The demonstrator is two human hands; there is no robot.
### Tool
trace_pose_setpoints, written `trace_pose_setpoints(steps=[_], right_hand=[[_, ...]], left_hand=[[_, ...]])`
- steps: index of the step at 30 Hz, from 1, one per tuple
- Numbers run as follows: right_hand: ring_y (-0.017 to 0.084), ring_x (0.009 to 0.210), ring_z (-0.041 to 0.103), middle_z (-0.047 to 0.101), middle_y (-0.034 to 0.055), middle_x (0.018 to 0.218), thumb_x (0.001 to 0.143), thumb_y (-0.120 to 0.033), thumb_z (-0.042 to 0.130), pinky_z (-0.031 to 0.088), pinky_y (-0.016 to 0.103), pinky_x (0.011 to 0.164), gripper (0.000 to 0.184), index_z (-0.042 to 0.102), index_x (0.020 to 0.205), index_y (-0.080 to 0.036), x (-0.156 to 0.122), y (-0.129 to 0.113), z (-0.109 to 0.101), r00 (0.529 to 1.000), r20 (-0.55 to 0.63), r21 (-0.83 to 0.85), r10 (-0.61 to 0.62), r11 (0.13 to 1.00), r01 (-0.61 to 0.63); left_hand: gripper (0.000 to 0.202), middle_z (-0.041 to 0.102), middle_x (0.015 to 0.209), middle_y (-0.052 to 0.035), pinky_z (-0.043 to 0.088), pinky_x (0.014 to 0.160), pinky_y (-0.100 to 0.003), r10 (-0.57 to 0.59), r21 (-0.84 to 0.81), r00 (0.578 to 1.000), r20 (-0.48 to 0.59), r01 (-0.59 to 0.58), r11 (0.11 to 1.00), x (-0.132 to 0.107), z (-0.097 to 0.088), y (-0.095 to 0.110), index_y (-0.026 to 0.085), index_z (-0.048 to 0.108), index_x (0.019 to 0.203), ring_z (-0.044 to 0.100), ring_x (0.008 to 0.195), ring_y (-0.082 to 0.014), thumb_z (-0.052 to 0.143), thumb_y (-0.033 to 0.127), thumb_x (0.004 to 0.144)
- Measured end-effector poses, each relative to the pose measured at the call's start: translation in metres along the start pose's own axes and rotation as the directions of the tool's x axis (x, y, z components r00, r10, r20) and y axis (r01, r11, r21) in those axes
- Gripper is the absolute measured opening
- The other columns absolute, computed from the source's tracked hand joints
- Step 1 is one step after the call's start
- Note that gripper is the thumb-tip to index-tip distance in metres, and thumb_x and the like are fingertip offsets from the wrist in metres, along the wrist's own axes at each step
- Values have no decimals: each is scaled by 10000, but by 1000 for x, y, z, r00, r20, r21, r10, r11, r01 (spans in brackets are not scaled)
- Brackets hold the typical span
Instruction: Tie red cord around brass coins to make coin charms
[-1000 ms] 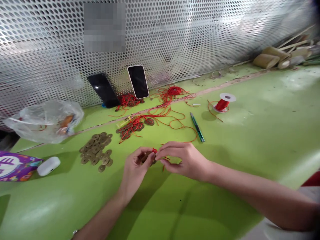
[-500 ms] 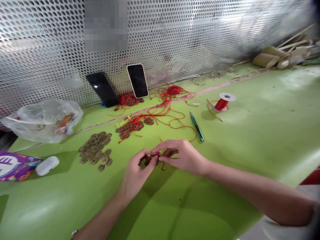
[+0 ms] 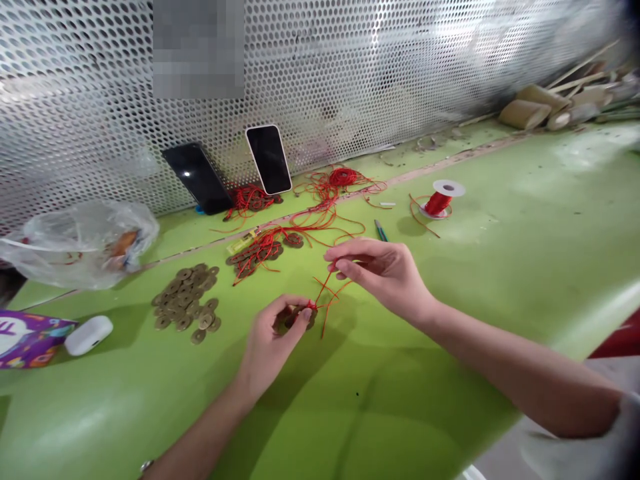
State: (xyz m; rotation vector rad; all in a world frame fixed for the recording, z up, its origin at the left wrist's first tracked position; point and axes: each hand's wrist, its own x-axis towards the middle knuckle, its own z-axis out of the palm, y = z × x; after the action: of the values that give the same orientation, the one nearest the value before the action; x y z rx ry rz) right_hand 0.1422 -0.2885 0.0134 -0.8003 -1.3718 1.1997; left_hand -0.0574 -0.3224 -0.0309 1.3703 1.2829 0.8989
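Observation:
Between the thumb and fingers of my left hand is a small bunch of brass coins tied with red cord. My right hand, up and to the right, pinches a red cord that runs taut down to the coins. Loose cord ends stick out beside the knot. Behind my left hand lie more coins strung with red cord. A pile of loose brass coins lies to the left. My right hand partly hides a green craft knife.
A spool of red cord stands at the back right. Two phones lean on the perforated metal panel, near tangled red cord. At left are a plastic bag, a white case and a purple packet.
My right hand has moved up and right, away from my left hand, drawing the red cord straight. My left hand keeps its hold on the coins. The view has shifted slightly.

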Motion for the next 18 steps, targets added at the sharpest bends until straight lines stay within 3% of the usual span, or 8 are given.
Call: trace_pose_setpoints(steps=[7, 18], right_hand=[[92, 693, 658, 695, 17, 820, 760, -178, 699, 593, 198, 679, 77, 724, 832, -181, 0, -1, 0, 999, -45, 189, 0, 982, 9], [94, 682, 663, 704, -1, 796, 753, -200, 711, 588, 219, 659, 54, 724, 804, -212, 2, 2, -1, 996, -87, 239, 32, 971, -10]], left_hand=[[155, 655, 799, 7, 474, 649, -202, -19, -9, 999, 34, 19, 1000, 1, -1, -1, 200, 625, 872, 598, 700, -110, 629, 336, 799], [71, 687, 764, 0, 475, 646, -217, 29, 223, 993, 112, -54, 973, -2, 4, 13, 193, 630, 810, 630, 687, -133, 589, 246, 788]])
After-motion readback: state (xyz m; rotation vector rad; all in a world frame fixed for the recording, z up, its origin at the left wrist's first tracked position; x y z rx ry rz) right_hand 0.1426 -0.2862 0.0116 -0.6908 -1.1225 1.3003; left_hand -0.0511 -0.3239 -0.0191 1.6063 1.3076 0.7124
